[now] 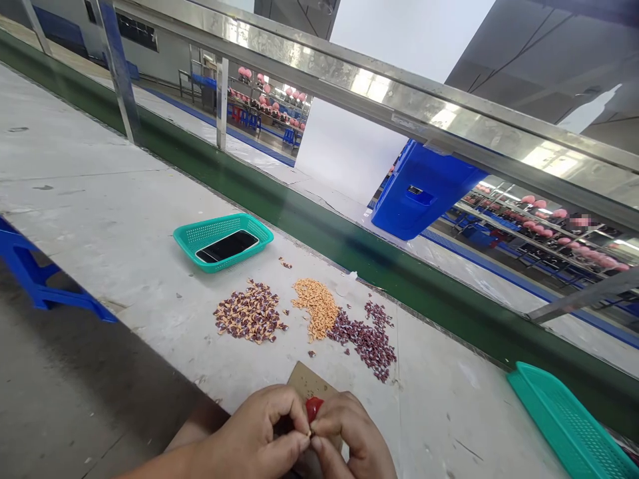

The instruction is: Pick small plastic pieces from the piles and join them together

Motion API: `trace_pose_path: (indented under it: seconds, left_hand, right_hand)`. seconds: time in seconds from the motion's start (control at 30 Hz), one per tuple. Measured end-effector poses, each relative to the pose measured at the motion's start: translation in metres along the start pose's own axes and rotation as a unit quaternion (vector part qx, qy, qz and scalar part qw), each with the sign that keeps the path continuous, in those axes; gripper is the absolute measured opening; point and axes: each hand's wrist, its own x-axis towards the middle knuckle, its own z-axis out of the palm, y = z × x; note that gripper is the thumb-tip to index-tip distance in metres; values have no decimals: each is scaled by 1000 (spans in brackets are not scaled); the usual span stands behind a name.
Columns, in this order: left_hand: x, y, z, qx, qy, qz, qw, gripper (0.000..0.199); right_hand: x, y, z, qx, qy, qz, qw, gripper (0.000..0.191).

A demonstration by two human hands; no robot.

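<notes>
Head view: left hand (264,429) and right hand (354,436) have fingers pinched on one tiny piece (310,434), probably for control; orange pile (317,306), purple pile (368,342) and mixed pile (249,313) lie near on the counter (150,266), perhaps for easy reach.

**Tiny pale piece (309,434) too small to identify**

Fingers (294,407) of the bare left hand (254,432) and bare right hand (357,436) cover most of it. Behind them, a glossy red object (313,406) and flat brown board (305,382) are partly hidden. Picture edges crop both wrists, a green perforated plastic basket (539,406) and a blue plastic stool (27,269) — far-off pink rounded shapes (540,204) blur.
</notes>
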Motion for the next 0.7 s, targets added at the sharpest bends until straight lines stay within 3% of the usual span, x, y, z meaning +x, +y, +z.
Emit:
trace_pose_path:
  seconds: [0.1,0.17,0.27,0.33,0.4,0.5,0.7]
  left_hand:
    - [9,-2,-12,94,1,9,996,6]
    - [19,-5,-32,193,22,32,980,10]
    - [37,-6,-75,342,63,52,936,18]
    - [49,-4,-100,427,98,58,897,24]
    - [60,-1,-113,474,110,81,870,28]
    - [75,2,-105,509,68,131,848,26]
    - [104,-2,-58,554,-55,188,809,19]
  right_hand:
    - [2,10,-10,-30,-33,37,998,6]
    - [2,24,-23,-85,-30,91,992,11]
    - [6,52,-47,-207,-5,142,968,10]
    - [13,67,-58,-282,-49,142,948,13]
    - [21,77,-61,-326,-83,138,931,15]
    - [33,84,-56,-344,-91,138,924,18]
    - [38,89,-46,-349,-83,141,923,20]
